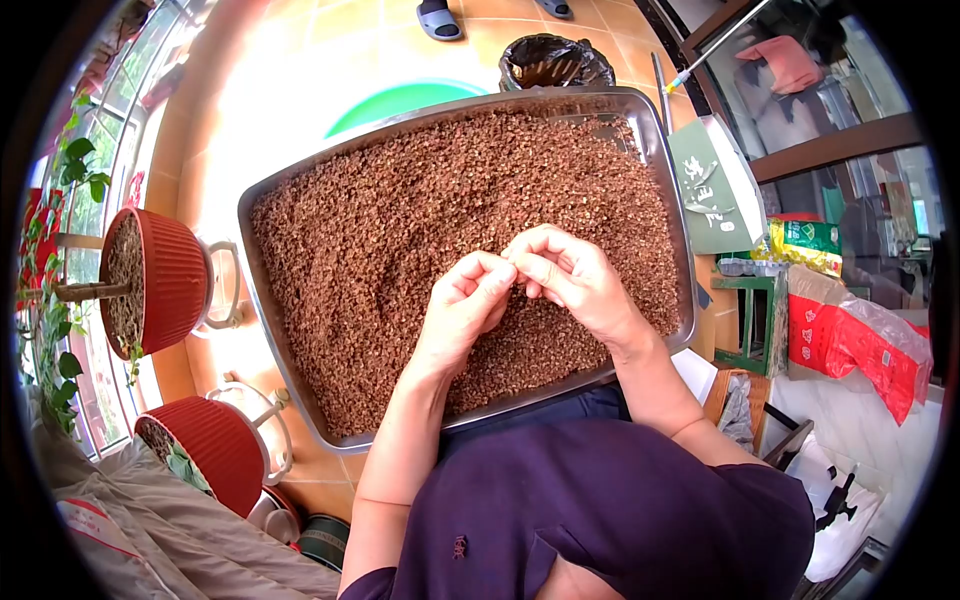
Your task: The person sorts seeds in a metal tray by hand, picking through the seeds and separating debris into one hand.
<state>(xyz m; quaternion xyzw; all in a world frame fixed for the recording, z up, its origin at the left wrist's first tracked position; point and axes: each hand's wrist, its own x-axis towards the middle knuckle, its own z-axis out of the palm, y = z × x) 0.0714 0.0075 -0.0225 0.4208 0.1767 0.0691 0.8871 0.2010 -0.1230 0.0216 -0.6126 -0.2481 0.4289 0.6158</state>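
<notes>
A large metal tray (268, 325) lies in front of my body, filled with small reddish-brown dried pieces (390, 215) that look like peppercorn husks. Above its middle, my left hand (466, 308) and my right hand (570, 280) meet at the fingertips. Thumb and forefinger are pinched together on each. Whatever sits between the fingertips is too small or too hidden to name. At the tray's upper right corner, a patch of bare metal shows through the thinner layer.
Two red planters (165, 282) (215, 450) stand at the left by the window. Beyond the tray are a green basin (400, 100) and a bin with a black bag (555, 62). A green booklet (712, 185) and red packaging (850, 335) lie right. A person's slippered foot (440, 22) shows at the top.
</notes>
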